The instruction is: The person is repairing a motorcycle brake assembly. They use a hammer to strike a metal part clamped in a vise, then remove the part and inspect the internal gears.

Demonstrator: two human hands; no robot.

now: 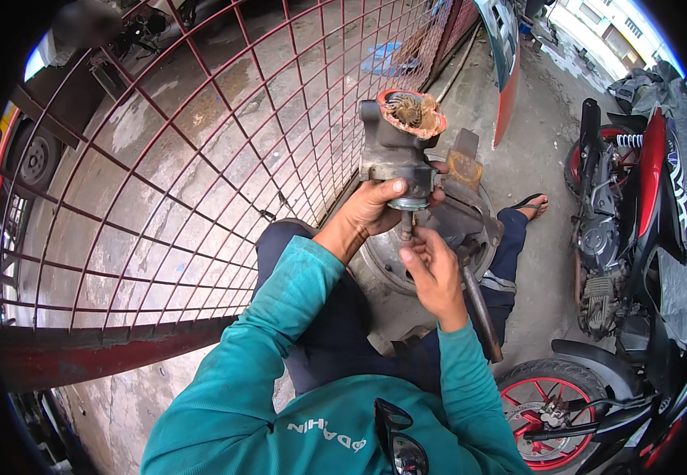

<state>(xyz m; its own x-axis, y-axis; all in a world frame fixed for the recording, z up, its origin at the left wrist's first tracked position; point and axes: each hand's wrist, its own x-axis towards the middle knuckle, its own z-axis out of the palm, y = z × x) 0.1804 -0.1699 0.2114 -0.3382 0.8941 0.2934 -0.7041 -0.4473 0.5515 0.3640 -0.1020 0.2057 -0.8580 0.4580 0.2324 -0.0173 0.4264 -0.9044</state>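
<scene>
A dark metal gear housing (pixel 395 154) is held upright in front of me. Its open top has an orange rim, and a greasy toothed gear (pixel 408 112) shows inside. My left hand (pixel 371 207) is closed around the lower part of the housing, thumb on the near side and fingertips showing at the right. A short shaft (pixel 407 225) sticks out of the housing's bottom, below a shiny ring (pixel 408 203). My right hand (pixel 436 275) pinches the shaft's lower end between thumb and fingers. Just behind and beneath stands a heavy vise (pixel 474 207) on a round metal base.
A long metal bar (pixel 482 317) slants down beside my right forearm. Red wire mesh fencing (pixel 193 158) runs along the left. Motorcycles (pixel 636 206) stand at the right, one with a red-rimmed wheel (pixel 549 416). My sandalled foot (pixel 531 207) rests beyond the vise.
</scene>
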